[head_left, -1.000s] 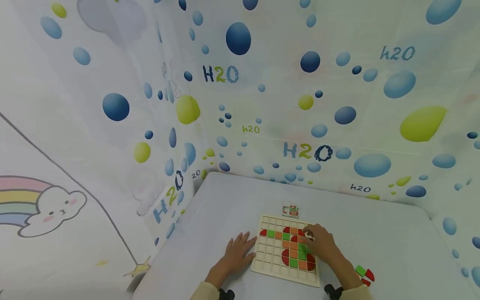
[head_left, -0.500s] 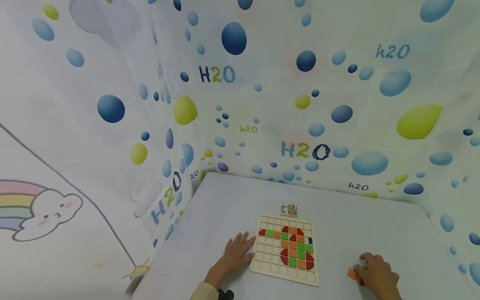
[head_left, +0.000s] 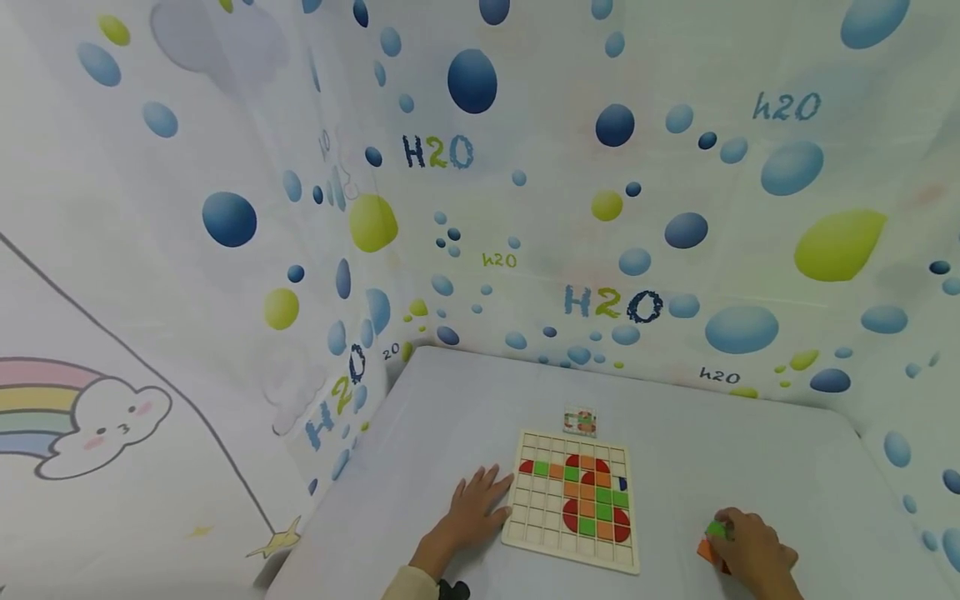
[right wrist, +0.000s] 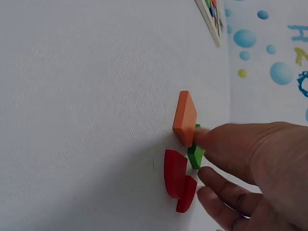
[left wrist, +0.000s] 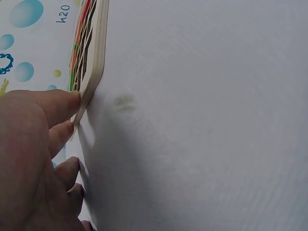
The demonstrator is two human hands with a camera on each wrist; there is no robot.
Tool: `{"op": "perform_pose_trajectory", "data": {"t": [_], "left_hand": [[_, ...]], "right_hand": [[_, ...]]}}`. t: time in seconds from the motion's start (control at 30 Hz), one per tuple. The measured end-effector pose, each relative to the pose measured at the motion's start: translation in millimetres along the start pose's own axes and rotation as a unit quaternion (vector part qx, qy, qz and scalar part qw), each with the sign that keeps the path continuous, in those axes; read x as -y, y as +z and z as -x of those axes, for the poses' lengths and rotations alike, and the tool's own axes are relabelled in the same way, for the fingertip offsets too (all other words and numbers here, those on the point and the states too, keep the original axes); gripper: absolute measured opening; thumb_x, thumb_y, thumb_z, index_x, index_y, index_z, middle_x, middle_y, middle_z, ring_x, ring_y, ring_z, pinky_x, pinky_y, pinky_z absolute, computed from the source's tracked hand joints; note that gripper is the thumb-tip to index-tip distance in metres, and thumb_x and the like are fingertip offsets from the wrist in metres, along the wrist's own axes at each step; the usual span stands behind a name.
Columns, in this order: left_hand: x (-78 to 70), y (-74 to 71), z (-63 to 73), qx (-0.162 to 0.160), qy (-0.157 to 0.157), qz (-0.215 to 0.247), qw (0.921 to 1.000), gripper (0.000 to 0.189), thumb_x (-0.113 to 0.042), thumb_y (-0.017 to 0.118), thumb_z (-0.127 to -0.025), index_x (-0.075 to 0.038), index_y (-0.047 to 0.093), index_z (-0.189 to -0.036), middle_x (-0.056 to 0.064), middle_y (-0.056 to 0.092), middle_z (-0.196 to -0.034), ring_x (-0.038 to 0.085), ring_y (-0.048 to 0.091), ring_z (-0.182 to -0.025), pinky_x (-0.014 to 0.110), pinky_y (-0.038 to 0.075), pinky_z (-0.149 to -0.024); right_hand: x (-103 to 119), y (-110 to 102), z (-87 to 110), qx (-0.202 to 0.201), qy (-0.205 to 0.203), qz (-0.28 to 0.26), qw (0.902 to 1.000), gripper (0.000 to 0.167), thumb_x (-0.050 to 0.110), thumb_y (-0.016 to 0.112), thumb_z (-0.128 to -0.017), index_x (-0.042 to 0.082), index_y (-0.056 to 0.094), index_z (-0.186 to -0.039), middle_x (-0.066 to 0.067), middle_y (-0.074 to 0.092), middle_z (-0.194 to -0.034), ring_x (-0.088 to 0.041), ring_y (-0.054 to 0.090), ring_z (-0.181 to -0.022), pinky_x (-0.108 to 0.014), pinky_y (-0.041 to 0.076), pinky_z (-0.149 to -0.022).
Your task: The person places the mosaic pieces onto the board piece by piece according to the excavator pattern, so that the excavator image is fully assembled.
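Note:
In the head view my left hand (head_left: 474, 510) lies on the table with fingers spread, its fingertips against the left edge of the wooden grid board (head_left: 528, 525). Red, green and orange pieces fill part of that board, and a white-and-blue piece (head_left: 622, 483) sits near its right edge. To the right of the board, my right hand (head_left: 753, 546) pinches a green tile (right wrist: 195, 156) between thumb and fingers. Beside it, in the right wrist view, are an orange tile (right wrist: 185, 118), a rounded red piece (right wrist: 174, 173) and a smaller red piece (right wrist: 186, 195).
A small patterned card (head_left: 580, 421) lies just beyond the board. The white table (head_left: 450, 400) meets a wall sheet (head_left: 540, 208) printed with coloured drops at the back. Another wall (head_left: 187, 333) stands along the left.
My right hand has left the board's upper right, where the white-and-blue piece now sits, and moved right to the loose pieces. The green tile now shows at its fingertips. My left hand stays put.

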State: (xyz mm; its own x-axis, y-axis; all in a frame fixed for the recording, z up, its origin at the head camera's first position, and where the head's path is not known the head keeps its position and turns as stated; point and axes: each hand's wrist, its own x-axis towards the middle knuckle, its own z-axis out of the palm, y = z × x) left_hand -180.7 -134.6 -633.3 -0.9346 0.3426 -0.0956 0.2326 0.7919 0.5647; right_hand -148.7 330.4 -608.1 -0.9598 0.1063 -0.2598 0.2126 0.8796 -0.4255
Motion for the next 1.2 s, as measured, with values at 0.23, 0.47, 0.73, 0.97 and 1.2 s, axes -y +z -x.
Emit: {"op": "perform_pose_trajectory", "data": {"t": [0.23,0.47,0.73,0.97,1.2], "left_hand": [[6.6,8.0,-4.5,-0.011,-0.001,-0.01,0.9999,0.059,-0.04,0.058,-0.107,-0.023,0.046,-0.161,0.014,0.034,-0.171,0.042,0.025,-0.159,0.071,0.015,-0.125],[0.7,1.5,-2.3,-0.002,-0.003,-0.009,1.0,0.059,-0.038,0.061,-0.106,-0.022,0.047,-0.161,0.014,0.035,-0.171,0.043,0.025,-0.159,0.072,0.015,-0.125],[3.5,2.9,-3.6,0.003,-0.007,-0.018,0.9998,0.059,-0.04,0.061,-0.106,-0.022,0.047,-0.161,0.012,0.035,-0.171,0.041,0.025,-0.16,0.071,0.015,-0.125],[10.0,10.9,-5.9,-0.007,-0.004,-0.026,0.9996,0.06,-0.042,0.057,-0.106,-0.025,0.044,-0.162,0.012,0.033,-0.172,0.041,0.024,-0.16,0.071,0.014,-0.125],[5.0,5.7,-4.7,0.005,-0.011,-0.019,0.9997,0.059,-0.04,0.057,-0.106,-0.024,0.045,-0.162,0.012,0.034,-0.172,0.041,0.024,-0.16,0.069,0.014,-0.126]], "right_hand": [[-2,8,-8.6,-0.017,0.0,-0.01,0.9998,0.035,0.015,0.079,-0.092,-0.003,0.067,-0.119,-0.03,0.065,-0.114,-0.046,0.064,-0.1,-0.059,0.042,-0.073],[3,12,-13.1,-0.022,0.035,-0.039,0.9984,0.042,0.014,0.075,-0.093,-0.009,0.061,-0.125,-0.035,0.062,-0.115,-0.046,0.064,-0.099,-0.062,0.042,-0.074],[12,16,-17.5,-0.058,0.017,-0.049,0.997,0.039,0.015,0.073,-0.095,-0.009,0.063,-0.124,-0.036,0.063,-0.117,-0.049,0.063,-0.103,-0.059,0.042,-0.072],[33,24,-33.1,-0.076,-0.032,-0.05,0.9953,0.033,0.011,0.073,-0.097,-0.009,0.064,-0.122,-0.035,0.065,-0.116,-0.051,0.064,-0.105,-0.06,0.045,-0.075],[75,31,-47.8,-0.078,-0.051,-0.052,0.9942,0.031,0.009,0.073,-0.095,-0.011,0.065,-0.118,-0.029,0.066,-0.111,-0.047,0.063,-0.106,-0.066,0.044,-0.083]]}}
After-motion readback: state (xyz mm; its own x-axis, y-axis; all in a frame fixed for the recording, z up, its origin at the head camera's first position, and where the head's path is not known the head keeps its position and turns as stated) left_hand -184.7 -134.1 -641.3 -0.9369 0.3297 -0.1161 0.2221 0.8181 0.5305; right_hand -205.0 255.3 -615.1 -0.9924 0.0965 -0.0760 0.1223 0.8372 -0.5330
